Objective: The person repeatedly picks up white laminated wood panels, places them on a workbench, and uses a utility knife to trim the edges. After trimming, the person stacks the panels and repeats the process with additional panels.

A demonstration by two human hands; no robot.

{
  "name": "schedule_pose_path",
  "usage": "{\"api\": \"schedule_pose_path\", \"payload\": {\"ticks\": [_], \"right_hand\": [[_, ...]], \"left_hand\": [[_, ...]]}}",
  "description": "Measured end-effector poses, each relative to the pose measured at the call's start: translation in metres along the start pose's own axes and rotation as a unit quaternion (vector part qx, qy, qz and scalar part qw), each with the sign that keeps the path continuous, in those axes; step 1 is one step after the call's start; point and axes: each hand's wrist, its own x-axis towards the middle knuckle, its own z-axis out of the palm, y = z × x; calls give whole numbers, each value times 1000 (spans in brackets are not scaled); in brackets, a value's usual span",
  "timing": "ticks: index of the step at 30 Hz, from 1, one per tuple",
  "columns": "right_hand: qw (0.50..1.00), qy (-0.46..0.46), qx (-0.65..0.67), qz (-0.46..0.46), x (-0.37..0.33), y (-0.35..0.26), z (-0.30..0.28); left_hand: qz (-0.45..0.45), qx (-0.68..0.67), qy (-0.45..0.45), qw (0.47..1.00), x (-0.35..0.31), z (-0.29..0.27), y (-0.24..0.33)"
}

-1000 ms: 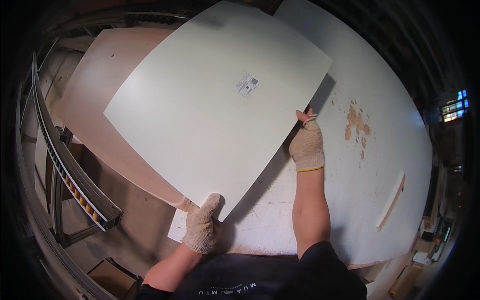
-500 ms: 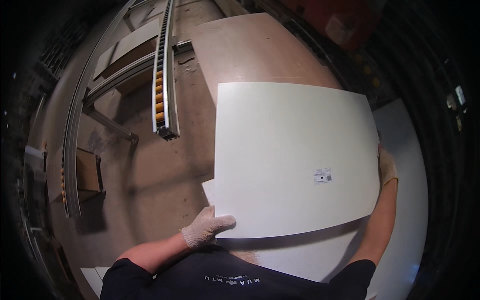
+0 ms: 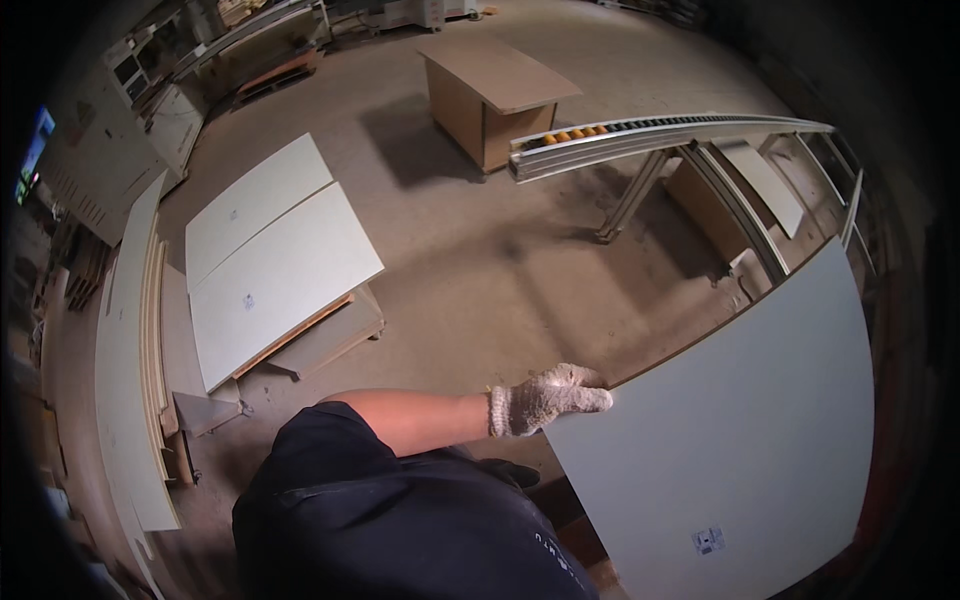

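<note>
A large pale board [image 3: 745, 400] with a small printed label near its lower edge fills the right side. My left hand [image 3: 552, 400], in a dusty knit work glove, grips its near left corner, thumb on top of the face and fingers folded under the edge. My right hand is out of the picture, as is the board's far lower side. The board stands off the floor, tilted, beside my dark-shirted body.
Two labelled white panels [image 3: 280, 265] lie side by side on a low stand at the left. Further left is a stack of long boards [image 3: 135, 370]. Ahead stand a roller conveyor [image 3: 650, 135] and a wooden table [image 3: 500, 80]. A machine cabinet [image 3: 95, 150] stands far left.
My view has swung to the left, bringing the stand with panels and the wooden table into sight. My left hand still holds the board; my right hand has left the view.
</note>
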Motion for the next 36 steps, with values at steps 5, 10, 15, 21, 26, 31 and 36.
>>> {"api": "schedule_pose_path", "payload": {"ticks": [5, 10, 15, 21, 26, 31, 36], "right_hand": [[972, -19, -145, -182, -92, -63, 94], [740, 46, -408, -533, -146, -175, 176], [832, -469, 241, -169, -253, -243, 350], [706, -648, 260, -123, -434, -279, 464], [637, -710, 278, -109, -595, -254, 462], [514, -778, 336, -136, -724, -229, 461], [459, -786, 398, -117, -819, -227, 471]], "left_hand": [[163, -380, 163, 896, -190, -139, 20], [328, -466, 346, 745, -394, -205, 1], [642, -316, 169, 678, -541, -184, -33], [730, -164, 370, 551, -612, -119, -73], [580, -101, 564, 579, -647, -117, -88], [432, 256, 786, 361, -780, -161, -78], [663, -113, 570, 471, -966, -235, -35]]}}
